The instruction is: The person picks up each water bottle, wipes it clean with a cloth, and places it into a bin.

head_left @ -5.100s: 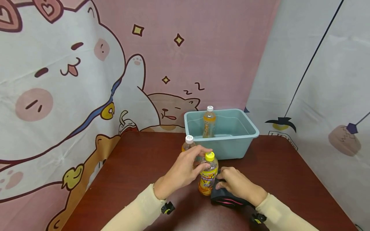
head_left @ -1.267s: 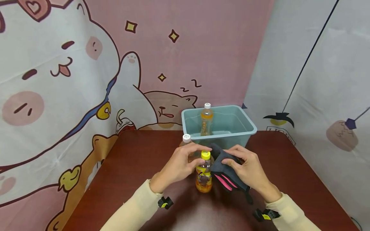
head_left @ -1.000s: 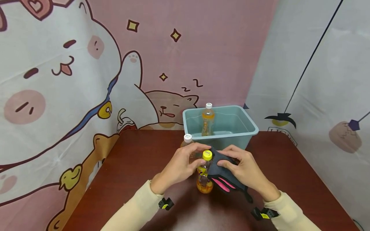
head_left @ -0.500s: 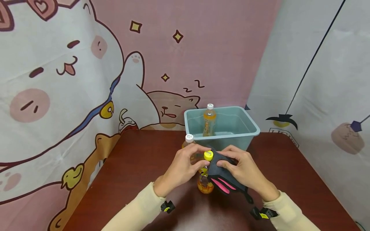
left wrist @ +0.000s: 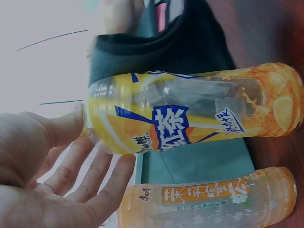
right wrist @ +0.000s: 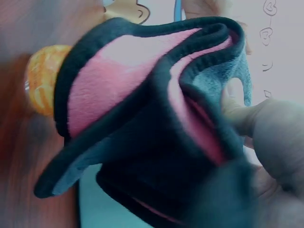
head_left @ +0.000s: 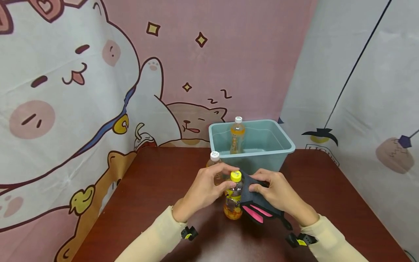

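Note:
A bottle with a yellow cap (head_left: 233,203) and a yellow tea label stands upright on the table. My left hand (head_left: 206,187) holds it near the cap between thumb and fingers; in the left wrist view the thumb is at the bottle's neck. Folded dark grey cloth (head_left: 256,196) with black edging and pink inner layers is pinched in my right hand (head_left: 278,191), thumb on top. It hangs close against the bottle's right side. In the right wrist view the cloth's folds (right wrist: 109,80) hide most of the bottle, leaving only its orange base.
Behind the left hand stands a white-capped bottle (head_left: 214,157), partly hidden. A light blue-green bin (head_left: 258,154) at the back of the brown table (head_left: 163,171) has another white-capped bottle (head_left: 237,136) upright in it. A cartoon-printed backdrop (head_left: 245,54) rises behind.
The right hand has lifted the cloth from the table to the bottle's side. Over the last half second it shifted slightly right, uncovering more of the label. The left hand stays at the cap.

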A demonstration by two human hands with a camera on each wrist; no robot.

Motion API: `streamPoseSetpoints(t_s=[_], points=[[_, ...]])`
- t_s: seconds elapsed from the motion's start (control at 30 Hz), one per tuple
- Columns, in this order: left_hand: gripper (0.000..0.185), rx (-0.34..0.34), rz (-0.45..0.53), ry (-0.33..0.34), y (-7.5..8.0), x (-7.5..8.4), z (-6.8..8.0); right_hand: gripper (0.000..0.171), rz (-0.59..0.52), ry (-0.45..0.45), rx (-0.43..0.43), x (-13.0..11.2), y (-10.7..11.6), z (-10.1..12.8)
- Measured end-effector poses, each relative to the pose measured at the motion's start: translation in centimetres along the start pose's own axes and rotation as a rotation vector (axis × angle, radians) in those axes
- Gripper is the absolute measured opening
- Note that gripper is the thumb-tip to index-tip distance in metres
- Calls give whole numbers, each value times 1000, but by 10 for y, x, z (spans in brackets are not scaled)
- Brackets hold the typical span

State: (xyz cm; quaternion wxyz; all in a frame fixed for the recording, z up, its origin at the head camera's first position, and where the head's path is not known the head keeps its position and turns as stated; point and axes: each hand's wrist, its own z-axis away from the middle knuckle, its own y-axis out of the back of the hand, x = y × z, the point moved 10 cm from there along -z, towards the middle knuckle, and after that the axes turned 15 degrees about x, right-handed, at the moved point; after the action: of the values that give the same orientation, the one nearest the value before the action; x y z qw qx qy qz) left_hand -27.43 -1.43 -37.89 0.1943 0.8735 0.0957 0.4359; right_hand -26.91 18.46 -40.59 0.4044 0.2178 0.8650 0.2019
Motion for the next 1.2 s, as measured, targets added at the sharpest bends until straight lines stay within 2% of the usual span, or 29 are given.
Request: streamPoseSetpoints(t_s=[0.27, 0.5, 0.7, 0.87, 1.07, 1.2], points=[[42, -25, -6, 3, 0, -1, -1, 28, 67, 45, -143, 20, -26, 16], [42, -22, -35, -17, 1, 1, -3, 15, 125, 71, -298, 34, -58, 28], [43, -34, -19, -14, 0, 2, -2, 12, 140, 50, -376, 41, -73, 36], [43, -40, -19, -8, -2, 2, -2, 16, 117, 27, -377, 47, -74, 39], [42, -37, -35, -9, -3, 3, -1, 19, 90, -7, -321, 50, -65, 39], [43, -33, -43, -16, -3, 4, -1, 19, 76, -16, -278, 43, -54, 34]])
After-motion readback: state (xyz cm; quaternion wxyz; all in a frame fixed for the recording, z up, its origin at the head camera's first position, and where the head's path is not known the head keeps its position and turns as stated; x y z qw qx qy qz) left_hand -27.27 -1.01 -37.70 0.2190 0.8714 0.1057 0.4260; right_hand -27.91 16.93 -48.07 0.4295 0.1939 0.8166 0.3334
